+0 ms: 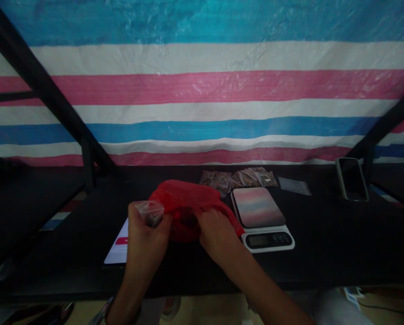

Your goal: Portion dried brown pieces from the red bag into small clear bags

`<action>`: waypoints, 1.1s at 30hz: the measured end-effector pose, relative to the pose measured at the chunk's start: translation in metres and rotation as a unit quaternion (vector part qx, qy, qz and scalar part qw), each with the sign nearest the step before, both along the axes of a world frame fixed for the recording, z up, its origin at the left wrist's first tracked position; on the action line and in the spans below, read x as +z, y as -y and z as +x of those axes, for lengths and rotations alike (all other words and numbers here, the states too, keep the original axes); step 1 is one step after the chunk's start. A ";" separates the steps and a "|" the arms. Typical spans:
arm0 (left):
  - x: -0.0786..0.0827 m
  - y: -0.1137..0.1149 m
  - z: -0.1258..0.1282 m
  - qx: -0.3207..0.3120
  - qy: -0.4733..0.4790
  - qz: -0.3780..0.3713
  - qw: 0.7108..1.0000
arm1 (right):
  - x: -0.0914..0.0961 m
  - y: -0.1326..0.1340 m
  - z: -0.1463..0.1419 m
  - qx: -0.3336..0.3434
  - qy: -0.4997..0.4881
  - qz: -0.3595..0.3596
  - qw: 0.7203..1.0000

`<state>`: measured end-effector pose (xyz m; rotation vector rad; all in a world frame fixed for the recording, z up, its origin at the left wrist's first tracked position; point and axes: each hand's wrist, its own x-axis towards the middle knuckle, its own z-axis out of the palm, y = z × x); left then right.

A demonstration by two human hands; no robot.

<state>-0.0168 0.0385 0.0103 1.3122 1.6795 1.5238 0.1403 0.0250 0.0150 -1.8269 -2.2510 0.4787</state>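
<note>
My left hand [148,239] is closed on a small clear plastic bag [152,211], held up beside a red plastic bag [188,192]. The red bag lies bunched on the black table with its mouth toward me. My right hand [217,228] reaches into that mouth; its fingertips are hidden inside, so what they hold cannot be seen. Just right of the red bag sits a white kitchen scale [259,207] with nothing on its shiny plate. Behind the bag and scale lie several small clear packets [251,177] with brownish contents.
A flat, pale packet [294,185] lies behind the scale to the right. Farther right, a phone-like device [352,179] leans near a dark post. Partly under my left hand is a lit screen [117,248]. A striped plastic sheet [202,85] hangs behind the black table [324,257].
</note>
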 end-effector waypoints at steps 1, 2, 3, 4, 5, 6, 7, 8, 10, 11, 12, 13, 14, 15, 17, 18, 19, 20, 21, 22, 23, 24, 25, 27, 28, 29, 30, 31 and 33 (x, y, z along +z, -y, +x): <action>-0.001 0.000 0.000 0.001 0.001 0.006 1.000 | -0.001 0.000 0.000 0.002 -0.006 -0.001 1.000; -0.001 0.000 -0.001 0.001 0.005 0.011 1.000 | -0.001 0.000 0.000 0.002 -0.014 -0.002 1.000; -0.002 0.000 -0.001 -0.002 0.015 0.013 1.000 | -0.001 0.001 0.000 0.005 -0.023 -0.003 1.000; -0.002 0.000 -0.001 -0.005 0.030 0.011 0.999 | -0.001 0.001 -0.001 0.008 -0.032 -0.004 0.999; -0.002 0.000 -0.001 -0.009 0.048 0.007 0.999 | -0.001 0.001 -0.001 0.012 -0.038 -0.004 0.999; -0.001 0.000 0.000 -0.013 0.068 0.001 0.998 | 0.000 0.002 -0.002 0.017 -0.040 -0.007 0.999; 0.000 0.001 0.000 -0.014 0.085 -0.002 0.996 | 0.000 0.002 -0.002 0.020 -0.040 -0.010 0.999; 0.001 0.001 0.000 -0.013 0.096 -0.003 0.995 | 0.001 0.002 -0.003 0.024 -0.040 -0.011 0.999; 0.001 0.003 -0.002 -0.005 0.100 0.009 0.995 | 0.001 0.002 -0.002 0.030 -0.051 -0.008 0.998; 0.001 0.003 -0.003 -0.005 0.093 0.017 0.996 | 0.000 0.002 -0.001 0.034 -0.068 -0.004 0.997; -0.001 0.003 -0.004 -0.006 0.079 0.022 0.997 | 0.000 0.001 0.000 0.038 -0.093 0.003 0.995; -0.003 0.003 -0.006 -0.008 0.062 0.025 0.998 | 0.000 0.000 0.002 0.042 -0.124 0.009 0.991; -0.005 0.003 -0.007 -0.010 0.050 0.025 0.998 | -0.001 -0.001 0.004 0.045 -0.158 0.012 0.986; -0.007 0.002 -0.008 -0.011 0.042 0.022 0.999 | -0.001 -0.002 0.006 0.048 -0.193 0.010 0.980; -0.009 0.002 -0.009 -0.011 0.040 0.017 0.999 | 0.000 -0.004 0.011 0.054 -0.257 -0.007 0.965; -0.008 0.003 -0.008 -0.008 0.042 0.016 0.999 | 0.001 -0.005 0.014 0.056 -0.282 -0.017 0.958; -0.007 0.003 -0.007 -0.006 0.039 0.013 0.999 | 0.002 -0.005 0.016 0.053 -0.299 -0.023 0.952; -0.005 0.004 -0.006 -0.005 0.033 0.008 0.999 | 0.003 -0.005 0.019 0.047 -0.306 -0.023 0.950; -0.003 0.006 -0.005 -0.003 0.024 0.003 1.000 | 0.004 -0.005 0.022 0.034 -0.299 -0.015 0.953; 0.000 0.007 -0.004 -0.003 0.016 -0.002 1.000 | 0.005 -0.005 0.024 0.014 -0.276 -0.003 0.961; 0.002 0.008 -0.003 -0.004 0.009 -0.007 1.000 | 0.006 -0.005 0.027 -0.007 -0.240 0.008 0.971; 0.003 0.010 -0.002 -0.006 0.006 -0.010 1.000 | 0.006 -0.005 0.028 -0.023 -0.196 0.014 0.980; 0.003 0.011 -0.001 -0.008 0.007 -0.008 1.000 | 0.005 -0.005 0.029 -0.031 -0.153 0.016 0.988; 0.001 0.012 0.000 -0.012 0.019 0.000 1.000 | 0.003 -0.005 0.030 -0.029 -0.087 0.007 0.996; -0.001 0.012 0.001 -0.017 0.027 0.003 0.999 | 0.002 -0.006 0.029 -0.025 -0.066 -0.001 0.997; -0.003 0.012 0.003 -0.024 0.036 0.004 0.999 | 0.001 -0.006 0.028 -0.024 -0.050 -0.008 0.998; -0.005 0.012 0.004 -0.034 0.045 0.002 0.998 | 0.001 -0.006 0.026 -0.028 -0.036 -0.014 0.999; -0.007 0.011 0.006 -0.048 0.051 -0.004 0.998 | 0.001 -0.006 0.025 -0.033 -0.021 -0.020 0.999; -0.007 0.011 0.009 -0.083 0.061 -0.028 0.994 | 0.002 -0.006 0.023 -0.036 0.002 -0.023 0.999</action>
